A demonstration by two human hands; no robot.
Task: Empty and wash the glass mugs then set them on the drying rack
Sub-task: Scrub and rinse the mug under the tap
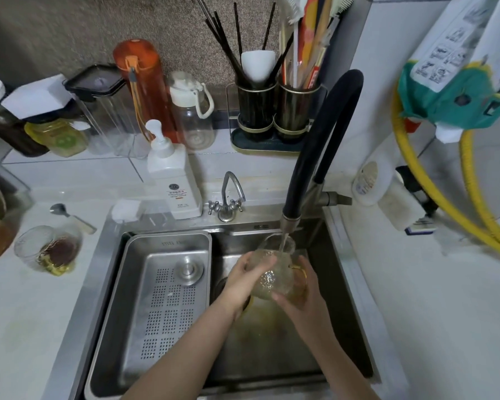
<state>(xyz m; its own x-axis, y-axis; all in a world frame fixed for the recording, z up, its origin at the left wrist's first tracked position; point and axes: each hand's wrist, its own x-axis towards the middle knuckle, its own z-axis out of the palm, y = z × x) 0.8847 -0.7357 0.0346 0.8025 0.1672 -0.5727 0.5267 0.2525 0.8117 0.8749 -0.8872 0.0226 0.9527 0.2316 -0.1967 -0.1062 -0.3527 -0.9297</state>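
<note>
Both hands grasp a glass mug under the running faucet.
Left hand cups its side, right hand its base; second mug sits on the table.

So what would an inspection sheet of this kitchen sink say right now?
Surface: white tiled counter around a steel sink with a perforated steel tray.
Job's things: clear textured glass mug under the running black faucet; second glass mug with brown dregs on the counter.
Clutter: white pump soap bottle, orange bottle, utensil holders, spoon.
Grippers: left hand and right hand both hold the mug.
Cables: yellow hoses.
Surroundings: tiled wall.
</note>
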